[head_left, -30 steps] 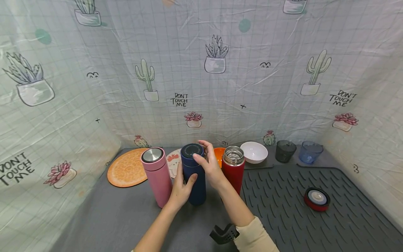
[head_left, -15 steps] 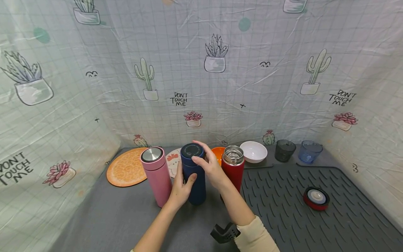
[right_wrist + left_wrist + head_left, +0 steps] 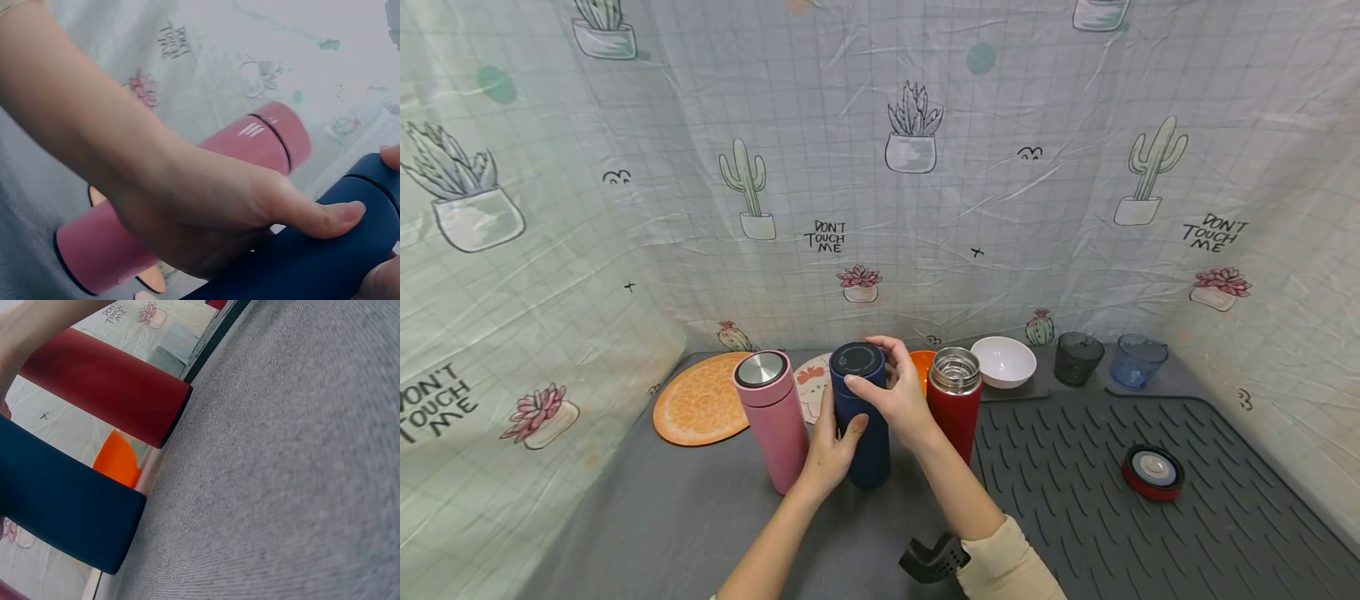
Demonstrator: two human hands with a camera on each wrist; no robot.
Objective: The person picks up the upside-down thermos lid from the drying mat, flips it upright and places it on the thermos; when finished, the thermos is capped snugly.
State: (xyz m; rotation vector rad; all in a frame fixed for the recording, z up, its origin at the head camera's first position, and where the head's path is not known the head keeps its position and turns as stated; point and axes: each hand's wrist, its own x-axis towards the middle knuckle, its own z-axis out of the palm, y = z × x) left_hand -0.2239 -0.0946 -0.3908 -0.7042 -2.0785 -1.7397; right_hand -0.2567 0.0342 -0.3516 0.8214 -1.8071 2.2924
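Note:
A dark blue thermos bottle [image 3: 871,467] stands upright on the grey cloth in the head view. My left hand [image 3: 831,458] grips its body, thumb across the front. At the top, my right hand [image 3: 908,400] holds the lid [image 3: 857,360], which sits on the bottle, with thumb in front and fingers behind. Just left of my left hand stands a pink thermos bottle [image 3: 775,442] with its lid on. To the right, partly behind my right forearm, is a red thermos bottle [image 3: 957,412] without a lid. The right wrist view shows my left thumb [image 3: 334,219] lying along the blue bottle.
A red lid [image 3: 1153,472] lies underside up on the dark ridged mat [image 3: 1075,517]. Along the back are an orange-patterned round mat [image 3: 700,404], an orange bowl [image 3: 921,367], a white bowl [image 3: 1006,363], a grey cup [image 3: 1078,360] and a blue cup [image 3: 1138,362].
My right hand has shifted its fingers around the blue bottle's lid, the thumb now further left and slightly lower. My left hand keeps its grip, and the bottle stays in place.

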